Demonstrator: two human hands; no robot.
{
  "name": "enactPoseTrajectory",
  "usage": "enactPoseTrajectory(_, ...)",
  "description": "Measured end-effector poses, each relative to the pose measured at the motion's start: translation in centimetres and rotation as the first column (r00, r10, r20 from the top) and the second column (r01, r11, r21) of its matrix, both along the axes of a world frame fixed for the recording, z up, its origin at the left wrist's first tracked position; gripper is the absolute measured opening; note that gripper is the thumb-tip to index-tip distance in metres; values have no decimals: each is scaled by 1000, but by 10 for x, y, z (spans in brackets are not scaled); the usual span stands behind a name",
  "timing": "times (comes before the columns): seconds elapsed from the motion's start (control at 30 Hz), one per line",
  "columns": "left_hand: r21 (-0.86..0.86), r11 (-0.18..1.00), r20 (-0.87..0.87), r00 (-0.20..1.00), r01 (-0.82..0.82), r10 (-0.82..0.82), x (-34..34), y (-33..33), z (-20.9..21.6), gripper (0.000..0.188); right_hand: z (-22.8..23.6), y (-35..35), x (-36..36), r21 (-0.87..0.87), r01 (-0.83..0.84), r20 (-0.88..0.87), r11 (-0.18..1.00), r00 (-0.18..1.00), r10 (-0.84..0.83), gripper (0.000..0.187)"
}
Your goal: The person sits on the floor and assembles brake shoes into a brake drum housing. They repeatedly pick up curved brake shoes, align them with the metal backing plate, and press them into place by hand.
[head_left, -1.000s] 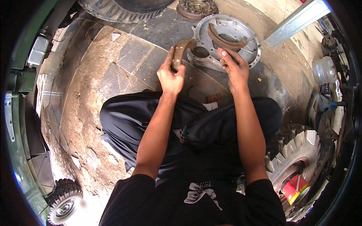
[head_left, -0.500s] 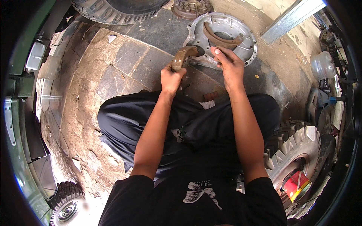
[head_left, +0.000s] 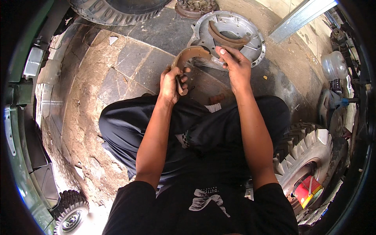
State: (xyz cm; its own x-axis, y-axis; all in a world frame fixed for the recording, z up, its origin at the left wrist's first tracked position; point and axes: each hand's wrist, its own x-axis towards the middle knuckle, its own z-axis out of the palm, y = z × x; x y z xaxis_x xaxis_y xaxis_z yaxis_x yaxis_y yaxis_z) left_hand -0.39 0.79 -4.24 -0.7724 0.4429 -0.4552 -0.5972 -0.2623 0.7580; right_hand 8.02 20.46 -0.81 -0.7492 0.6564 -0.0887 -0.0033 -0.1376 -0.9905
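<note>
Item: one curved brown strip point(head_left: 185, 56), bowed like a shoe lining, worn and dull, its inner face tan with small spots along the band. Held up at the near left of the grey metal housing point(head_left: 202, 30), one end overlapping the housing's edge in my view.
Left hand point(head_left: 170, 84): closed around the strip's lower part, left of the housing and nearer the sitter.
Right hand point(head_left: 237, 68): raised before the housing's near edge, thumb and fingers drawn together; I cannot tell whether anything is pinched there.
Second piece: a similar rusty brown arc point(head_left: 225, 40), lying on the housing.
Surface: floor of dark, dusty tiles point(head_left: 131, 58) under and left of the housing, giving way farther left to rough, broken ground point(head_left: 88, 98).
Room: beyond the housing, a round studded metal part point(head_left: 194, 8); farther left, a large tyre point(head_left: 113, 15); right of it, a silvery post point(head_left: 301, 21) and a clear plastic container point(head_left: 334, 65). Nearer and right of the housing, a lugged tyre point(head_left: 303, 160) with a red-and-yellow can point(head_left: 307, 191) at its hub.
</note>
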Motion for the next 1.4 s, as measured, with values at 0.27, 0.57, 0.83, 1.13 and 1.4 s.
enactPoseTrajectory(0.27,-55,998,-37,999,22,-24,0,-1,1,39,3,-2,0,10,-2,13,1000,1000,2,29)
enactPoseTrajectory(0.57,-181,983,-156,987,18,-46,8,5,12,31,4,-3,0,35,4,-5,999,1000,-3,30)
enactPoseTrajectory(0.83,-278,960,-156,987,-23,-22,4,0,19,23,3,-2,-1,62,18,-8,998,1000,-17,29)
enactPoseTrajectory(1.13,-333,942,-190,975,50,-118,3,-3,20,27,1,-7,-2,66,-3,-44,998,999,6,28)
enactPoseTrajectory(1.4,-219,975,67,998,24,-9,2,-6,1,50,-7,-2,-3,162,5,15,987,1000,-8,28)
